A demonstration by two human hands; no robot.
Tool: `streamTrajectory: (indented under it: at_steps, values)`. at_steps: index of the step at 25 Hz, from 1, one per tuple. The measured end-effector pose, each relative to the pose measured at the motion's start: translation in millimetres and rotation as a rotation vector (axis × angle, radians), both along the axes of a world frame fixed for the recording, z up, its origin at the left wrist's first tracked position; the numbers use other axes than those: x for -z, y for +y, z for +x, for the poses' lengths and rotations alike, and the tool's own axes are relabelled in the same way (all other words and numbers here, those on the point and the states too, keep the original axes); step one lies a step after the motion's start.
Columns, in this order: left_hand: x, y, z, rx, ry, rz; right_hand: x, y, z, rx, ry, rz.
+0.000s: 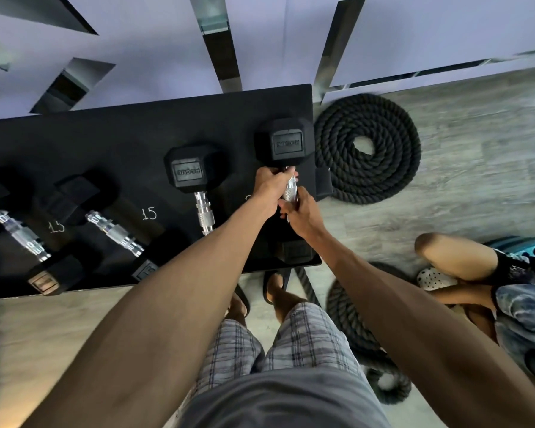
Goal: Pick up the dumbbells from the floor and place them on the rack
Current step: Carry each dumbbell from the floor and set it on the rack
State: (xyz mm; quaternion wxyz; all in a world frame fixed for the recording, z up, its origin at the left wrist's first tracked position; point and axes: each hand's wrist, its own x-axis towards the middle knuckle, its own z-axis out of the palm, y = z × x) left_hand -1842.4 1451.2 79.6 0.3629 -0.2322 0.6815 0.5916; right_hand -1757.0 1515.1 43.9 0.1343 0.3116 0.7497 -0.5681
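A black hex dumbbell (pixel 286 143) with a chrome handle lies at the right end of the black rack shelf (pixel 105 140). My left hand (pixel 271 188) grips the far part of its handle, just behind the far head. My right hand (pixel 301 213) grips the near part of the same handle. Its near head (pixel 295 251) shows dimly under my right wrist at the shelf's front edge. A second large dumbbell (pixel 192 173) lies to its left, partly hidden by my left forearm. Two smaller dumbbells (pixel 115 231) (pixel 22 234) lie further left by chalked "15" marks.
A coiled black battle rope (pixel 368 149) lies on the wood floor right of the shelf, and more rope (pixel 352 319) lies by my feet. Another person crouches at the right edge (pixel 476 273). A wall with mirrored strips stands behind the rack.
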Motion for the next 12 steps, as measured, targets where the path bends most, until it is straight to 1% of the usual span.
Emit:
streamTrajectory:
  at_steps: [7,12]
  values:
    - [5.1,0.3,-5.5,0.011,0.010,0.002,3.6,6.9,-4.4,-0.088,-0.042,0.065]
    - [6.7,-0.2,-5.1,0.037,0.016,-0.024,5.0,6.4,-4.0,-0.095,-0.043,0.054]
